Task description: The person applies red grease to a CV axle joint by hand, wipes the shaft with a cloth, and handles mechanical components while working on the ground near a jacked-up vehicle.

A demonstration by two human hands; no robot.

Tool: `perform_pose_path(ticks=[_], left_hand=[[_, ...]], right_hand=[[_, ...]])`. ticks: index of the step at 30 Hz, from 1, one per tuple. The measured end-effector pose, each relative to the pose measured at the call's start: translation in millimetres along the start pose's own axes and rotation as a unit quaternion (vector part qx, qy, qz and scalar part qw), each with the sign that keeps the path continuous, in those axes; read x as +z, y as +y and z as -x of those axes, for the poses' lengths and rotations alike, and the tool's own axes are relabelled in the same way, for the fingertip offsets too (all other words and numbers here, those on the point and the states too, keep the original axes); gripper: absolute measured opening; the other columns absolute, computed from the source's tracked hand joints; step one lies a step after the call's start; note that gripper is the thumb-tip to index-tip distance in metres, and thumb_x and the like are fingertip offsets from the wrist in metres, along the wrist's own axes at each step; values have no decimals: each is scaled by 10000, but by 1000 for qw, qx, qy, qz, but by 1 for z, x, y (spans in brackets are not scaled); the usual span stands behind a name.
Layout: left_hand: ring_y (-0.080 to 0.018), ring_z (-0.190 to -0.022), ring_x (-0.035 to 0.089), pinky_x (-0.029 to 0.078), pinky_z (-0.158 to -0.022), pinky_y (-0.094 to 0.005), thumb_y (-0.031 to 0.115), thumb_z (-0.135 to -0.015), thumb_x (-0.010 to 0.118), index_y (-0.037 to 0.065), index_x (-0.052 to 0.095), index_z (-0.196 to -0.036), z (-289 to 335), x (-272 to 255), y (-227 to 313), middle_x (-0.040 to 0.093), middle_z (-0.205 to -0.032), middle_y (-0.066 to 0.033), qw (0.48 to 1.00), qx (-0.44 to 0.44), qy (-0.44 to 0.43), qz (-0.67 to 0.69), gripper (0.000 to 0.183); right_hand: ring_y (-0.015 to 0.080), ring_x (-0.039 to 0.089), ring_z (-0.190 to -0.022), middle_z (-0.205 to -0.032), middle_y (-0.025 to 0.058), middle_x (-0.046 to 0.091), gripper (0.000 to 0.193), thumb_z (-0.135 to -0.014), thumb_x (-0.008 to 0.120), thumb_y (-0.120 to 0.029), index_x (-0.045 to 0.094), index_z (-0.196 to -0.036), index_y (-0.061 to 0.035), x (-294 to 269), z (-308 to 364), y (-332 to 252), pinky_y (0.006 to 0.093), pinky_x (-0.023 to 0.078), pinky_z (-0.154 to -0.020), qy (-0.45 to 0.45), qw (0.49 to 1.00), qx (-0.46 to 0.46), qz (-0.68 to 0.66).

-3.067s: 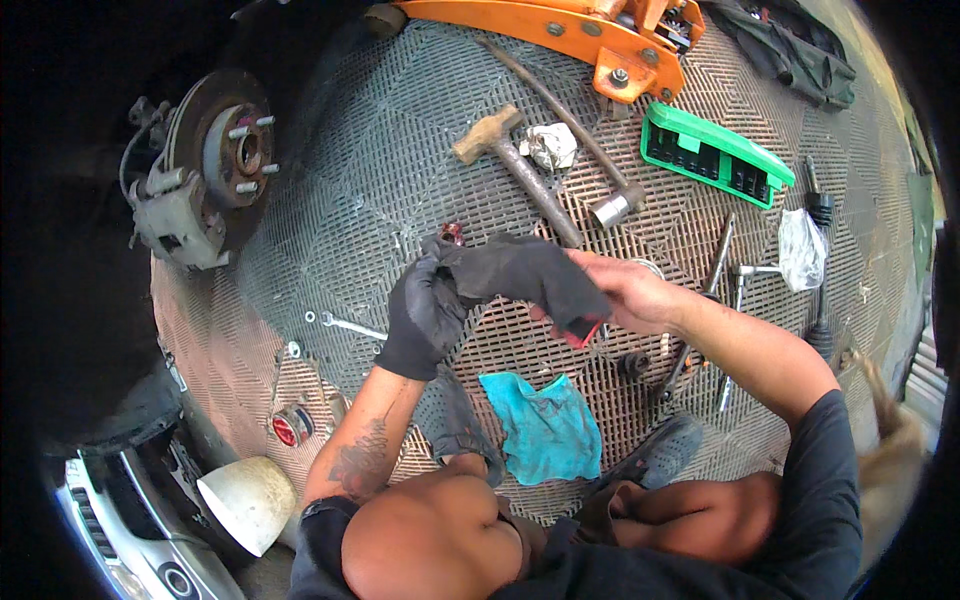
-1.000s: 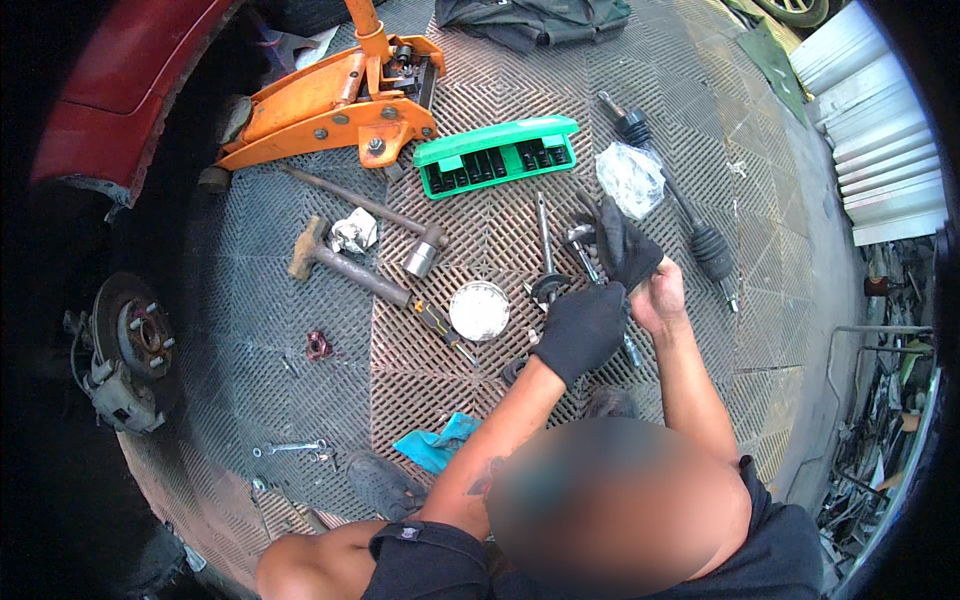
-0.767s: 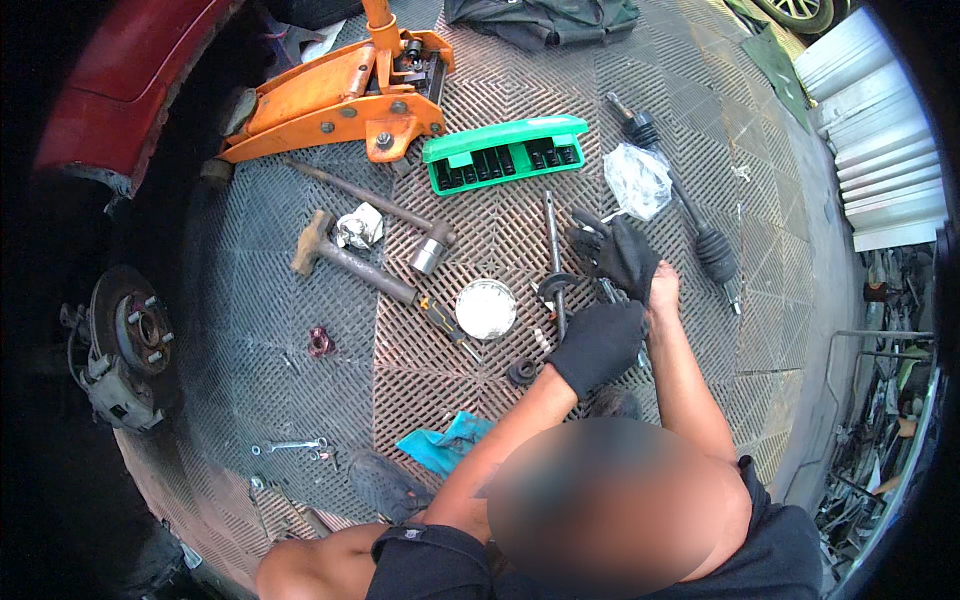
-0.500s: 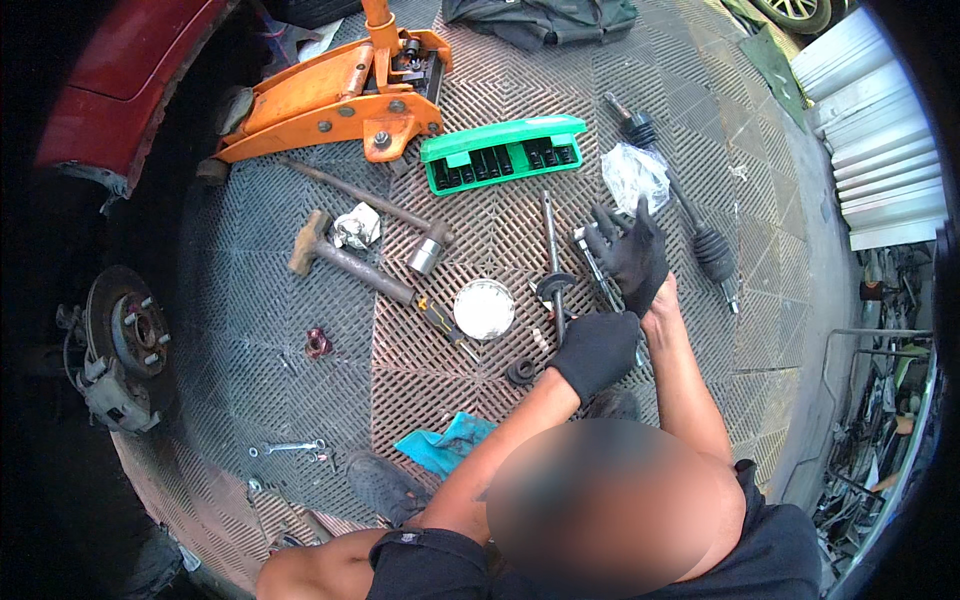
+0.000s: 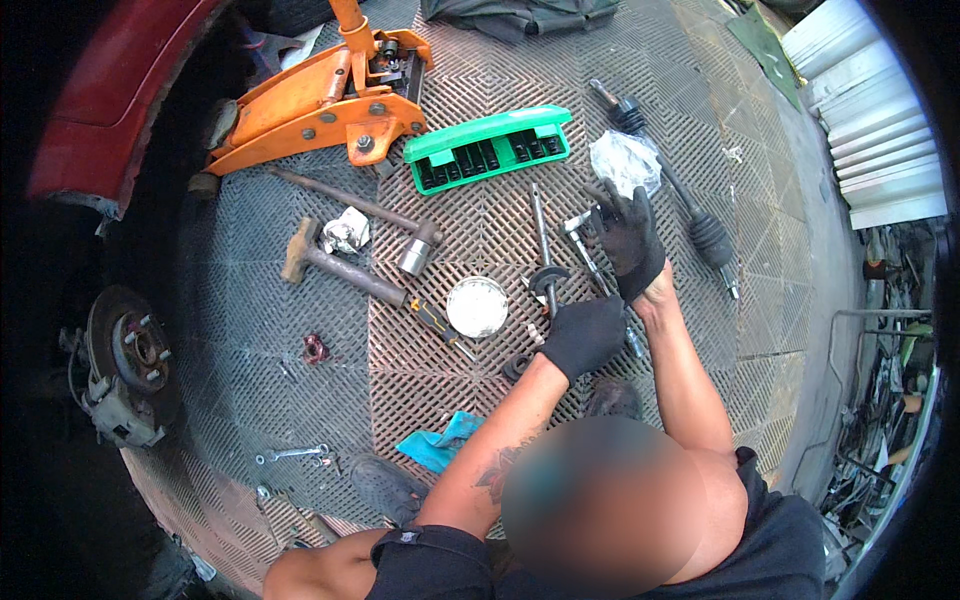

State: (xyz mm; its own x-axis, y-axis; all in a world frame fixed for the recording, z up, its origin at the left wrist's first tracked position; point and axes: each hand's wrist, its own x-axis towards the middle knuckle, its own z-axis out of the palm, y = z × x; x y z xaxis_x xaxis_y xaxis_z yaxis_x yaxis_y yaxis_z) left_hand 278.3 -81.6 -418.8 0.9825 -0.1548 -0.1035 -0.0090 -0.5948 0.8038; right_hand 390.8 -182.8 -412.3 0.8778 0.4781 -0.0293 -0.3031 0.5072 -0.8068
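Observation:
Black work gloves cover both my hands. My right hand [image 5: 630, 240] is raised with its fingers spread, palm showing, and bare wrist skin below the glove. Beside it, my left hand [image 5: 583, 338] is closed at the lower edge of that right glove; its fingertips are partly hidden. Beneath the hands lie a chrome ratchet [image 5: 577, 225] and a dark metal shaft [image 5: 541, 225] with a round flange. A clear plastic bag [image 5: 624, 163] lies just past my right fingers, against a drive axle [image 5: 711, 240] with rubber boots.
An orange floor jack [image 5: 300, 105] and a green socket case [image 5: 487, 190] stand at the far side. Leftward are a hammer [image 5: 355, 275], a breaker bar with socket [image 5: 413, 255], a white round tub [image 5: 477, 307], wrenches [image 5: 290, 454], a blue cloth [image 5: 435, 445] and a brake disc [image 5: 115, 340].
My left hand has shifted slightly left and up, still at the right glove's edge. The right fingers have changed their spread a little. The whole view has shifted slightly.

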Motion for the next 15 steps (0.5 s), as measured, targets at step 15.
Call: perform_pose_path(ticks=[15], left_hand=[[-98, -895, 572, 478, -800, -292, 96, -1033, 564, -13, 686, -1012, -39, -5, -2, 676, -965, -58, 871, -25, 337, 356, 166]], right_hand=[[249, 466, -1416, -1593, 156, 447, 604, -1043, 603, -320, 418, -1534, -20, 22, -62, 18, 390, 364, -1210, 78, 987, -5, -144]])
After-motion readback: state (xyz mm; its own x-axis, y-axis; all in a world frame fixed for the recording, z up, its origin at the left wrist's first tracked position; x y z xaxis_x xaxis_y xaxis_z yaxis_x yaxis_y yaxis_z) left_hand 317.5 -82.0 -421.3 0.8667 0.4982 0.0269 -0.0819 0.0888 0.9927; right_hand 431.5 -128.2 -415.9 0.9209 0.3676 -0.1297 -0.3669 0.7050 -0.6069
